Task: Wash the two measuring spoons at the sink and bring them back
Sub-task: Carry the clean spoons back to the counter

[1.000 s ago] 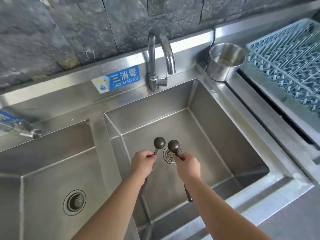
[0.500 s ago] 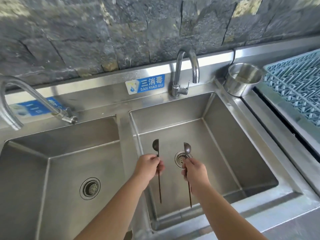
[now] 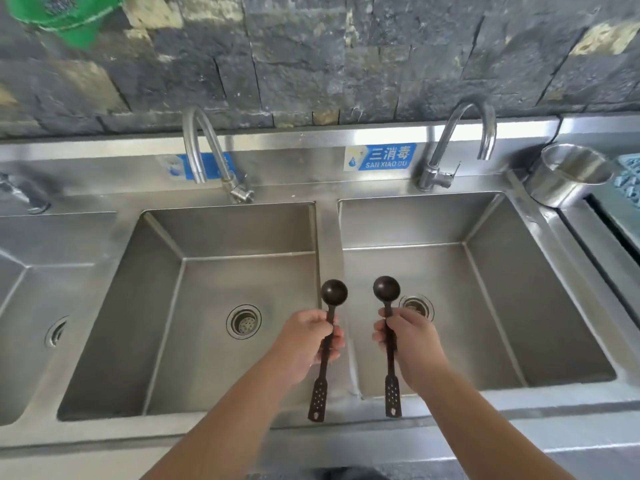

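I hold two dark brown measuring spoons upright, bowls up. My left hand (image 3: 306,341) grips the stem of the left spoon (image 3: 333,292) over the divider between two basins. My right hand (image 3: 407,336) grips the stem of the right spoon (image 3: 386,289) over the right basin (image 3: 540,306), near its drain (image 3: 417,304). Both perforated handle ends hang below my fists. The right faucet (image 3: 460,140) stands behind that basin; no water runs from it.
A middle basin (image 3: 138,306) with a drain (image 3: 243,321) and its own faucet (image 3: 204,150) lies to the left. A steel pot (image 3: 568,174) stands at the right rim beside a blue rack (image 3: 628,178). A stone wall rises behind.
The view has swung left and pulled back, showing the middle basin and its faucet. Both hands have moved back toward the sink's front edge, with the spoons held further apart.
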The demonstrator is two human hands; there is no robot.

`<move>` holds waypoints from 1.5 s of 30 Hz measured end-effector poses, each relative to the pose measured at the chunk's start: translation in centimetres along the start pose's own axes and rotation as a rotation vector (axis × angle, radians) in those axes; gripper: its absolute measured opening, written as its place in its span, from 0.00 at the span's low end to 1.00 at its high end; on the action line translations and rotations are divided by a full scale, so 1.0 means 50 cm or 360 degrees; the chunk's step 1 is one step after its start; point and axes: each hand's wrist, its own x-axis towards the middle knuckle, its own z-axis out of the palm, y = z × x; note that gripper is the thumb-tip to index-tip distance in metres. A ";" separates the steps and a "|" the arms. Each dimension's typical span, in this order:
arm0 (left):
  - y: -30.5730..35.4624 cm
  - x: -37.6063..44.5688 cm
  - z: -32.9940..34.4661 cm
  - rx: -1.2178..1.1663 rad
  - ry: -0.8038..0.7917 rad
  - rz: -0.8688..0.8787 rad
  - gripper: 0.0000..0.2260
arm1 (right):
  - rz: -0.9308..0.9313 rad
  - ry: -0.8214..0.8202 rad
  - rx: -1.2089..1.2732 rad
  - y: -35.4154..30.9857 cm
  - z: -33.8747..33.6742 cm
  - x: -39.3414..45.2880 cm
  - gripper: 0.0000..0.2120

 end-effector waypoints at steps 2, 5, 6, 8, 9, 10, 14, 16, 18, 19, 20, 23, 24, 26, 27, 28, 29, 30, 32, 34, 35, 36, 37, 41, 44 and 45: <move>-0.024 -0.032 -0.019 0.0053 -0.0042 0.0042 0.07 | 0.0018 0.0006 0.0124 0.023 0.002 -0.049 0.10; -0.063 -0.079 -0.038 0.0042 -0.0143 0.0117 0.06 | 0.0006 0.0121 0.0161 0.069 -0.005 -0.129 0.09; -0.075 -0.095 -0.042 0.0061 -0.0172 0.0125 0.06 | 0.0000 0.0162 0.0183 0.085 -0.008 -0.160 0.09; -0.100 -0.130 -0.043 0.0141 -0.0232 0.0120 0.08 | -0.0014 0.0230 0.0263 0.119 -0.017 -0.224 0.07; -0.113 -0.147 -0.041 0.0215 -0.0267 0.0117 0.09 | -0.0023 0.0270 0.0290 0.136 -0.022 -0.258 0.06; -0.128 -0.166 -0.037 0.0311 -0.0309 0.0117 0.10 | -0.0034 0.0321 0.0306 0.154 -0.029 -0.293 0.05; -0.193 -0.242 -0.004 0.0639 -0.0489 0.0141 0.08 | -0.0135 0.0555 0.0344 0.230 -0.071 -0.438 0.06; -0.232 -0.284 0.025 0.0805 -0.0608 0.0135 0.07 | -0.0177 0.0645 0.0454 0.272 -0.097 -0.512 0.12; -0.273 -0.336 0.064 0.0946 -0.0771 0.0120 0.06 | -0.0216 0.0740 0.0575 0.315 -0.130 -0.591 0.14; -0.294 -0.363 0.084 0.0999 -0.0856 0.0107 0.05 | -0.0230 0.0788 0.0632 0.336 -0.148 -0.631 0.13; -0.316 -0.393 0.105 0.1050 -0.0942 0.0091 0.05 | -0.0247 0.0834 0.0684 0.358 -0.167 -0.672 0.11; -0.383 -0.488 0.162 0.1230 -0.1192 0.0089 0.05 | -0.0267 0.1026 0.0809 0.431 -0.221 -0.802 0.08; -0.407 -0.520 0.181 0.1285 -0.1270 0.0095 0.05 | -0.0266 0.1096 0.0848 0.458 -0.237 -0.846 0.07; -0.461 -0.584 0.217 0.1392 -0.1407 0.0104 0.05 | -0.0250 0.1251 0.0944 0.513 -0.266 -0.933 0.06; -0.492 -0.618 0.235 0.1440 -0.1478 0.0106 0.05 | -0.0242 0.1333 0.0998 0.540 -0.281 -0.977 0.07; -0.526 -0.652 0.252 0.1486 -0.1551 0.0105 0.05 | -0.0236 0.1409 0.1049 0.568 -0.294 -1.022 0.07; -0.561 -0.686 0.268 0.1534 -0.1621 0.0101 0.05 | -0.0227 0.1478 0.1098 0.596 -0.304 -1.067 0.07; -0.599 -0.722 0.282 0.1586 -0.1690 0.0092 0.05 | -0.0217 0.1543 0.1146 0.624 -0.312 -1.113 0.08; -0.680 -0.799 0.307 0.1685 -0.1817 0.0064 0.05 | -0.0229 0.1642 0.1224 0.684 -0.321 -1.209 0.09; -0.766 -0.882 0.327 0.1751 -0.1955 0.0014 0.05 | -0.0280 0.1702 0.1281 0.744 -0.324 -1.311 0.10; -0.808 -0.922 0.335 0.1767 -0.2023 -0.0012 0.05 | -0.0308 0.1734 0.1282 0.772 -0.323 -1.360 0.10; -0.849 -0.962 0.341 0.1788 -0.2090 -0.0021 0.05 | -0.0326 0.1783 0.1273 0.801 -0.323 -1.408 0.11; -0.888 -1.001 0.345 0.1828 -0.2151 -0.0008 0.04 | -0.0323 0.1855 0.1270 0.831 -0.321 -1.454 0.11; -1.037 -1.154 0.335 0.2022 -0.2401 -0.0010 0.04 | -0.0258 0.2256 0.1387 0.949 -0.296 -1.624 0.08; -1.133 -1.259 0.312 0.2185 -0.2627 -0.0068 0.03 | -0.0374 0.2476 0.1563 1.015 -0.252 -1.732 0.09; -1.161 -1.293 0.301 0.2240 -0.2704 -0.0081 0.03 | -0.0396 0.2561 0.1638 1.033 -0.234 -1.764 0.10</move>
